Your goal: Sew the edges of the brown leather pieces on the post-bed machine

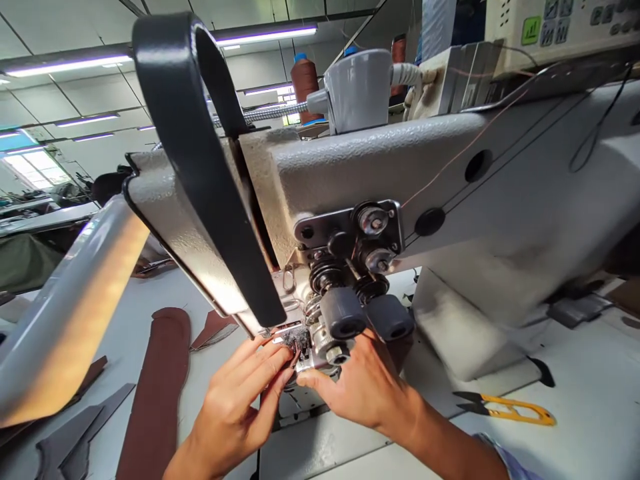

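Note:
A large grey industrial sewing machine (380,167) fills the view, seen from low and close. My left hand (240,407) reaches up to the needle area (299,343), its fingertips pinched together at the dark thread or small part there. My right hand (365,390) comes in from the right, thumb stretched toward the same spot, fingers curled under the black tension knobs (367,313). What the fingers pinch is too small to name. A thin reddish thread (465,143) runs across the machine arm.
Brown leather pieces (160,387) lie on the grey table at left. Yellow-handled thread snips (505,407) rest on the table at right. A brown thread cone (305,80) and a grey lamp head (360,90) stand behind the machine. A pale metal bar (65,313) slants at left.

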Motion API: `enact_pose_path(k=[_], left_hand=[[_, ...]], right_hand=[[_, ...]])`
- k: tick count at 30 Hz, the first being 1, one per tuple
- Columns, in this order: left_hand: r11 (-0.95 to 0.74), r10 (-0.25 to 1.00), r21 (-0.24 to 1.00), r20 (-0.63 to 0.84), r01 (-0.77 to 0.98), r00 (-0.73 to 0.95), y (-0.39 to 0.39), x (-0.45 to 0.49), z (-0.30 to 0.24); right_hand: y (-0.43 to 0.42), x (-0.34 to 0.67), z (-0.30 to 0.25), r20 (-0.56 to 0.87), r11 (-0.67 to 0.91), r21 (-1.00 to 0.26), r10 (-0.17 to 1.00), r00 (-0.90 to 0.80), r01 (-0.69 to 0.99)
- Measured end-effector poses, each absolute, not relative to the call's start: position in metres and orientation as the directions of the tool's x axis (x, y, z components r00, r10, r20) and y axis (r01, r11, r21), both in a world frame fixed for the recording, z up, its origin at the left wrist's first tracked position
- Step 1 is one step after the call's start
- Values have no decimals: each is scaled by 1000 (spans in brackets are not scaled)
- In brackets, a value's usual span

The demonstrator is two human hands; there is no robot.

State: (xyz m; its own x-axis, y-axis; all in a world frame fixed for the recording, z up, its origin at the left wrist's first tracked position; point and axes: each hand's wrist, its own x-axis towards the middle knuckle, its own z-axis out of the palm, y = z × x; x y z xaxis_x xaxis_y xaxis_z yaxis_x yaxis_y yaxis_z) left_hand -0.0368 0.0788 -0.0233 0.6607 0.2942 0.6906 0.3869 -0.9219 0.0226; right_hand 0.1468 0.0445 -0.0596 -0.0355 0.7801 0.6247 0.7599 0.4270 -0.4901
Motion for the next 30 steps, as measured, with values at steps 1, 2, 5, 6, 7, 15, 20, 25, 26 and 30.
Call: enact_pose_path(k=[1,2,5,6,7,15,20,25,26,30], left_hand=[[-919,303,36,701,392,646,78,-36,-23],[-915,317,55,712,400,626,78,-35,-23],[-897,374,129,730,423,572,76,-33,-22],[-893,386,145,731,426,562,75,-33,-21],[-893,392,154,728,424,562,74,-32,-20],[-906,399,193,687,377,607,75,-31,-17],[-901,426,246,658,358,621,76,-32,-18],[-890,457,298,603,346,654,72,-34,-16],[-887,462,305,596,347,656,71,-34,-16],[-881,472,320,586,348,659,68,-34,-16]], right_hand=[[44,147,-57,609,413,-512,793,-21,753],[42,147,-55,592,396,-536,806,-1,746],[38,147,-49,537,344,-602,842,47,720],[37,148,-49,516,328,-608,855,45,723],[37,148,-48,492,314,-604,870,33,732],[42,155,-56,372,290,-636,927,-44,715],[39,155,-68,345,210,-549,939,-10,809],[39,153,-73,465,291,-489,884,-37,822],[39,153,-74,496,309,-459,867,-48,833],[39,154,-79,575,333,-362,815,-73,871]])
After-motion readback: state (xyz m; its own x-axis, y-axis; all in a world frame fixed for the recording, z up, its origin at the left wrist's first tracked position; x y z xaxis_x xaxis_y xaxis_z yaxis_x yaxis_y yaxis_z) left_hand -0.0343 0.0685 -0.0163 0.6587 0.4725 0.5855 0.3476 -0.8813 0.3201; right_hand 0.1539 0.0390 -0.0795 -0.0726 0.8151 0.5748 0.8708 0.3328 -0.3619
